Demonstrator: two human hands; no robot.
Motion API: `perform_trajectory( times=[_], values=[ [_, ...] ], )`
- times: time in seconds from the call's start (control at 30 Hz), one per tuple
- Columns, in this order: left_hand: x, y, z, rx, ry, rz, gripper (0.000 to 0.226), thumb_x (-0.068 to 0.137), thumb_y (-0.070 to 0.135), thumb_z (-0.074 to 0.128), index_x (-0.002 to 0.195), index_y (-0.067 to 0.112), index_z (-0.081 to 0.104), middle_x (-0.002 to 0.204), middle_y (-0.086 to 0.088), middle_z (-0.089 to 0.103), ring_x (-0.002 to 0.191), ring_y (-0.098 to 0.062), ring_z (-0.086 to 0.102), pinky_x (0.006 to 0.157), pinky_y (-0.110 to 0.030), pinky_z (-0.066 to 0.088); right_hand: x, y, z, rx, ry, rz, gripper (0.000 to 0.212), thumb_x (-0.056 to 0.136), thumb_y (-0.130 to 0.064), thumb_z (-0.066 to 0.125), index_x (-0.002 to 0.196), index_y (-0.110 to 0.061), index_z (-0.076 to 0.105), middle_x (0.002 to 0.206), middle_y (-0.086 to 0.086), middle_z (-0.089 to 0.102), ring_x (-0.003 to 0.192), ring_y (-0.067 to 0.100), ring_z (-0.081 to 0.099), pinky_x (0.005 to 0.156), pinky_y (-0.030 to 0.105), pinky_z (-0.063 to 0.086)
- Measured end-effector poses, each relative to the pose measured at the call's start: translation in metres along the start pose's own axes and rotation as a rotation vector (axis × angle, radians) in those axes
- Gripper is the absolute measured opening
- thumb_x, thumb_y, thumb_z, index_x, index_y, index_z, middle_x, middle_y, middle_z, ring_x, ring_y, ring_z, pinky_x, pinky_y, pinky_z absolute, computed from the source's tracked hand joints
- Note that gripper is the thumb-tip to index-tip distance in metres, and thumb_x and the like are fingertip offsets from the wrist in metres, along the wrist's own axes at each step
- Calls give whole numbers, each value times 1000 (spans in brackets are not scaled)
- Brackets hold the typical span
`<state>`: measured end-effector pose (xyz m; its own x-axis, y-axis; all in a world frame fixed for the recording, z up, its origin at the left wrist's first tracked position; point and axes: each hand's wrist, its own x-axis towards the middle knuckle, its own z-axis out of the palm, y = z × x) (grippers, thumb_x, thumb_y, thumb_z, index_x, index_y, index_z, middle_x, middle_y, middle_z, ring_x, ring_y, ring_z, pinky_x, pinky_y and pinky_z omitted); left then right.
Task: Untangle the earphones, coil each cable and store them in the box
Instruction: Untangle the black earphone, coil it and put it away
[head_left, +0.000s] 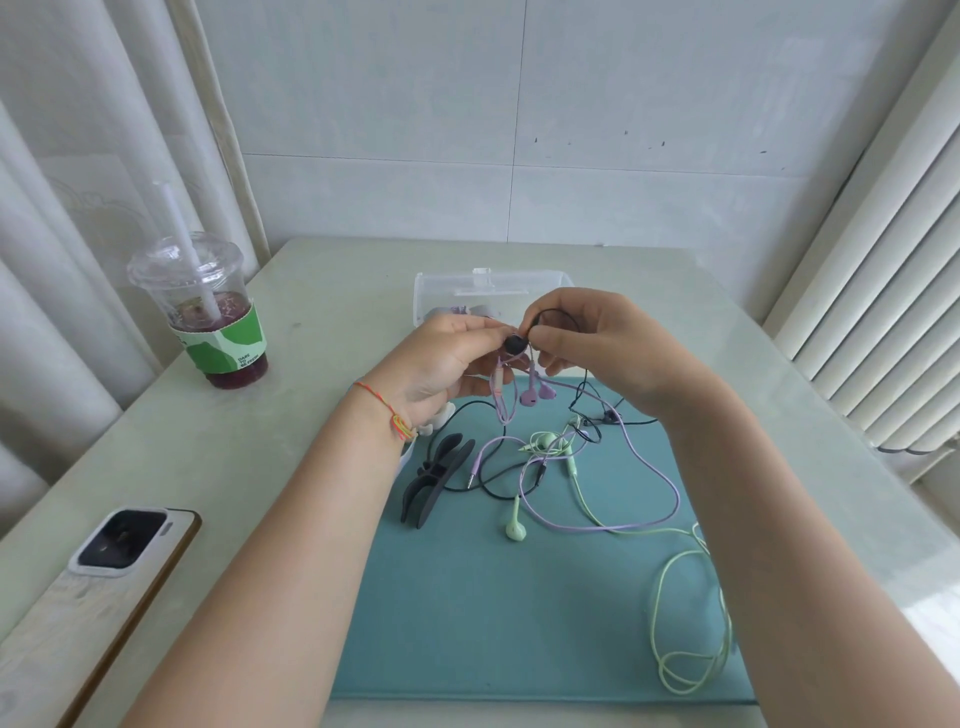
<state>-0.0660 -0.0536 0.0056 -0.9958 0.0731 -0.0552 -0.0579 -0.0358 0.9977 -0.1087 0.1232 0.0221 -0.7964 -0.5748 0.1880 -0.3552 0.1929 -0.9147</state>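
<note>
Three sets of earphones: one black (515, 343), pinched between two hands, left hand (441, 358) and right hand (592, 343); one purple (535, 397) dangling just below; one green (545, 441) lower still. One clear box (447, 291), one cable clip (436, 475), one phone (124, 540), one iced drink cup (208, 306).

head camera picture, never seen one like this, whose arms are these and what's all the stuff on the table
One picture, from a camera worn on a person's head, looking down at their own bare arms; no machine here. The left hand and right hand pinch a small black earbud between them, lilac earphones dangling below. On the teal mat lie tangled pale green earphones, black cable and a dark cable clip. Behind stands the clear plastic box; to the left a lidded iced drink cup and a phone.
</note>
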Motion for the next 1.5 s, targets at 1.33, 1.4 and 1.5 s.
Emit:
perform_trajectory(
  times=[1.33,1.4,1.5],
  values=[
    [5,-11,9,710,-130,59,10,90,19,68,90,12,74,84,0,75,73,-11,67,83,-33,52,-2,-12,-6,305,198,93,21,98,-4,50,112,-4,65,76,12,63,64,25,65,63,32,58],
    [2,-6,7,541,-97,52,9,91,13,66,89,6,72,78,-3,74,65,-17,67,74,-31,53,0,-8,-9,187,235,170,24,96,1,47,116,-2,59,85,15,67,71,27,69,72,37,60],
    [-1,2,4,346,-31,70,10,92,12,64,86,10,72,77,-7,72,55,-21,64,62,-28,55,-2,-4,-15,16,132,288,21,93,4,47,107,-1,61,90,17,69,76,25,69,82,40,59]
  ],
)
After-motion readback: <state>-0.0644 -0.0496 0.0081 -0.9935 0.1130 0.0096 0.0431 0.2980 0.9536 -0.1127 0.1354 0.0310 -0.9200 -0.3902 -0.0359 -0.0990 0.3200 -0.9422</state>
